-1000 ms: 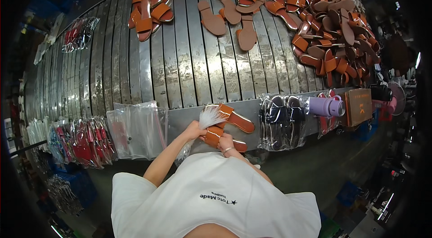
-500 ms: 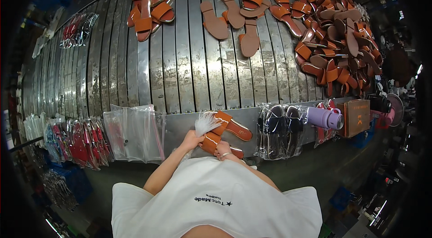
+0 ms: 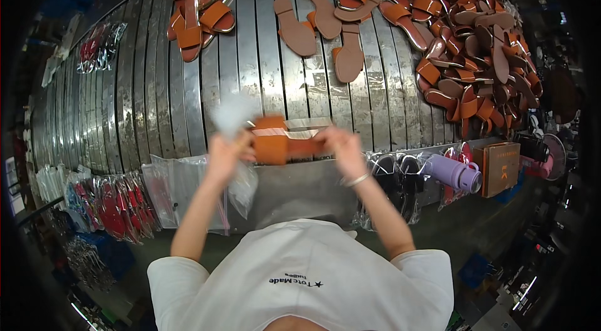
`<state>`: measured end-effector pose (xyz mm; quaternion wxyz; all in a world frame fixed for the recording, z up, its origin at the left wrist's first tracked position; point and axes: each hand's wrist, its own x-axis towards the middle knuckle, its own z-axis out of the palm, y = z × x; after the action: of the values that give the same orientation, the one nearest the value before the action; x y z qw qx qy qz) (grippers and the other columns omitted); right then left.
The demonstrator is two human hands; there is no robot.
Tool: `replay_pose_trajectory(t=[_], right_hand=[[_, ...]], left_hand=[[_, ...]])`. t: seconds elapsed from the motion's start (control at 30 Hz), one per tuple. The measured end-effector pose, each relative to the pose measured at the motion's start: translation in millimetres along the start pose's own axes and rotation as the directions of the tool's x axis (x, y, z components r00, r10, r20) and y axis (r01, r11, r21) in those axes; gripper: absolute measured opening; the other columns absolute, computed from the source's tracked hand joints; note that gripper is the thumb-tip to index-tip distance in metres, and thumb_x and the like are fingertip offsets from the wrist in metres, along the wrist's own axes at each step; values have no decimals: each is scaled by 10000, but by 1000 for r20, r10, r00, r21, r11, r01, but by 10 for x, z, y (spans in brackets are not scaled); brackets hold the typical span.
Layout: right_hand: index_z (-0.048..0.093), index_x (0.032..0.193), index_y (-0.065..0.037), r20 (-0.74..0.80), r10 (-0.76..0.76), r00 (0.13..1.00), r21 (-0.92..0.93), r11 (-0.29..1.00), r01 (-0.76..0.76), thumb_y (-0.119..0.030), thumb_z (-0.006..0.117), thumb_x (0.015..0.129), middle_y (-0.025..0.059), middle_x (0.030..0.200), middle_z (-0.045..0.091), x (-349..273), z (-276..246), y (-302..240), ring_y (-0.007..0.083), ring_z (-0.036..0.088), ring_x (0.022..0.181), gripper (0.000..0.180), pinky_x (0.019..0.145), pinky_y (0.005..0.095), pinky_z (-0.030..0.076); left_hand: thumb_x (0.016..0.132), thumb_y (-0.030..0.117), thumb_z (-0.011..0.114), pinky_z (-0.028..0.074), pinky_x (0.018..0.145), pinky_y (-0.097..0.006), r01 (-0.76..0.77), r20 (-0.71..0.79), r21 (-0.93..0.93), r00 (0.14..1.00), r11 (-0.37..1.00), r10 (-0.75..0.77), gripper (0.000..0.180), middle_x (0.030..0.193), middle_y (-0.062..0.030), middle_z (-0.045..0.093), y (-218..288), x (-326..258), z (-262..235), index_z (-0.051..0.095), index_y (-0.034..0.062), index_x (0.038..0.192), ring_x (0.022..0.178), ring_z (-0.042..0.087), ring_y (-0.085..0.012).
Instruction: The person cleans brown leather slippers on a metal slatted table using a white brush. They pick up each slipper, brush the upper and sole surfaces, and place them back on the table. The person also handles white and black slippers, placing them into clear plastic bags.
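A pair of orange-strapped slide sandals [image 3: 270, 141] is held level over the near edge of the slatted metal conveyor, blurred by motion. My left hand [image 3: 226, 154] is closed at the toe end, beside the broad strap. That same hand also grips a white bundle [image 3: 235, 112] of thin strands, which smears out above the fingers. Below it hangs a crumpled piece of clear plastic [image 3: 243, 190]. My right hand [image 3: 341, 148], with a bracelet at the wrist, pinches the heel end of the sandals.
Loose sandals [image 3: 294, 27] lie across the conveyor [image 3: 250, 81], heaped at the right [image 3: 476, 49]. Along the near ledge are clear plastic bags [image 3: 172, 184], bagged red sandals [image 3: 125, 199], bagged dark sandals [image 3: 391, 184], a purple tumbler [image 3: 454, 171] and a brown box [image 3: 499, 168].
Both hands have moved up and away from my body, carrying the sandals from the ledge to the conveyor's edge. My right hand has shifted right, to the heel end.
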<state>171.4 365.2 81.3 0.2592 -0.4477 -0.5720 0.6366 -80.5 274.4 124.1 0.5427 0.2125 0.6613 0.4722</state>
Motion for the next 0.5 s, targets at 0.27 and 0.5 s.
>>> replay_pose_trajectory(t=[0.27, 0.5], right_hand=[[289, 1289, 32, -113, -137, 984, -961, 265, -74, -557, 748, 542, 190, 1058, 477, 1637, -914, 111, 298, 534, 878, 1056, 706, 380, 471], [533, 1035, 49, 247, -412, 877, -955, 50, 292, -278, 654, 675, 93, 754, 558, 1634, -1173, 389, 229, 561, 708, 501, 626, 321, 479]], left_hand=[[891, 155, 512, 519, 616, -272, -440, -443, 423, 662, 792, 605, 280, 972, -132, 620, 1297, 1253, -300, 542, -27, 1101, 842, 640, -197], [695, 123, 597, 469, 820, -410, -661, 379, 728, 611, 184, 695, 295, 1235, -192, 466, 987, 3184, 2404, 598, 74, 986, 1037, 521, -355]])
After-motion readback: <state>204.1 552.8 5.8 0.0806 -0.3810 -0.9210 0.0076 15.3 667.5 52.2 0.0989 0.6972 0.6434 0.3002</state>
